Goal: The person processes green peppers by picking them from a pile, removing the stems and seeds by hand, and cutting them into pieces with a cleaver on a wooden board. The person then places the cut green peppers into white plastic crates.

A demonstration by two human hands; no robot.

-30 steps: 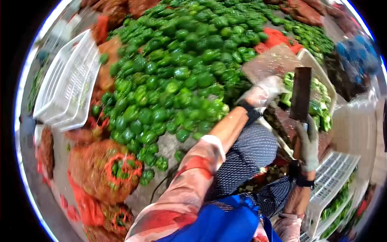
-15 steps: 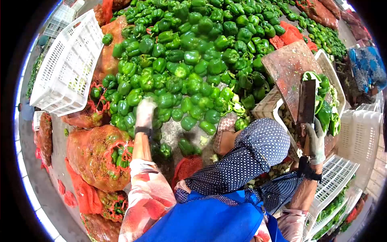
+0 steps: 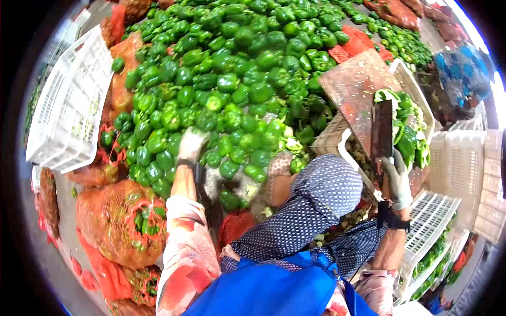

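Observation:
My left hand (image 3: pixel 192 146), in a pale glove, reaches down to the near edge of a large heap of green bell peppers (image 3: pixel 226 81). Its fingers are blurred and partly hidden against the peppers, so I cannot make out whether they grip one. On the right, my right hand (image 3: pixel 396 181), also gloved, is closed around the handle of a cleaver (image 3: pixel 382 129). Its broad dark blade points away from me over a worn cutting board (image 3: pixel 358 87). Cut green pepper pieces (image 3: pixel 408 139) lie beside the blade.
The board rests across a pale crate (image 3: pixel 332 136). A white crate (image 3: pixel 71 100) leans at left, above stuffed orange net sacks (image 3: pixel 116 224). Stacked white crates (image 3: pixel 458 163) stand at right. My bent knee (image 3: pixel 329 181) sits between my arms. A person in blue patterned clothing (image 3: pixel 461 73) is at far right.
The view has turned, moving the scene leftward. Against the heap, my left hand has shifted to the right. My right hand keeps hold of the cleaver over the board.

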